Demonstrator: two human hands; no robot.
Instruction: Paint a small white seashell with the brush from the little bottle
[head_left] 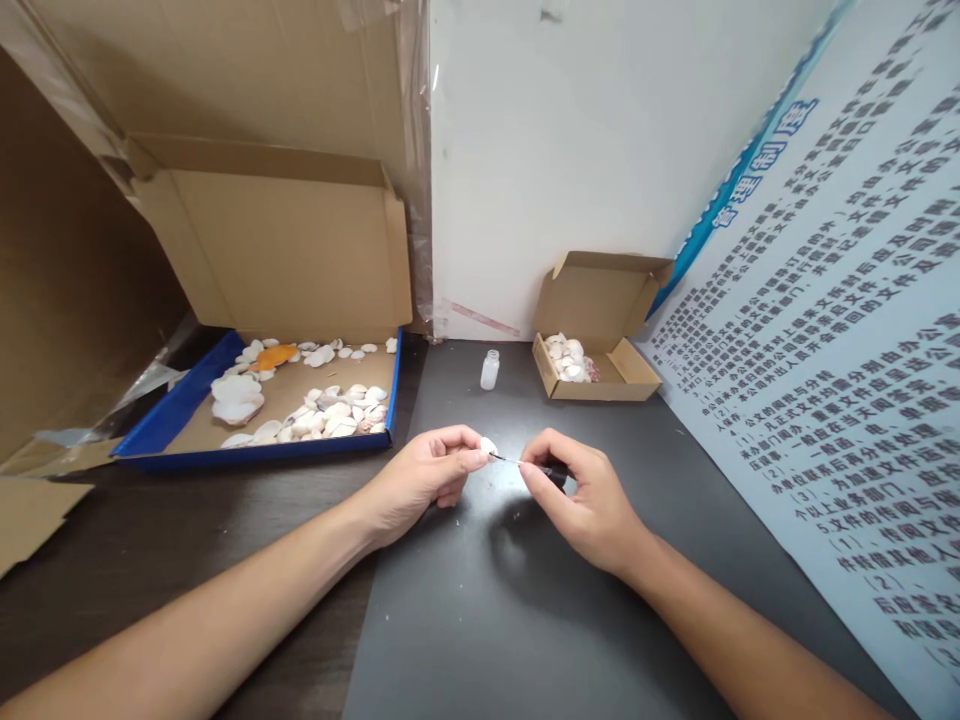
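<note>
My left hand (442, 468) is closed, pinching a small white seashell (487, 445) between thumb and fingers. In the closed fingers of my right hand (581, 495) is a brush cap (555, 477), black at the grip with a thin stem. The dark tip of that stem points left and meets the lower edge of the shell, or nearly so; I cannot tell if they touch. Beyond both hands, an uncapped translucent bottle (489, 372) stands upright with whitish contents.
At the left, a blue-sided cardboard box (396, 390) lies open with many shells and an orange piece (277, 356). A smaller open cardboard box (630, 370) holding shells stands back right. A dark grey mat (450, 620) covers the tabletop; a printed panel (840, 330) rises at right.
</note>
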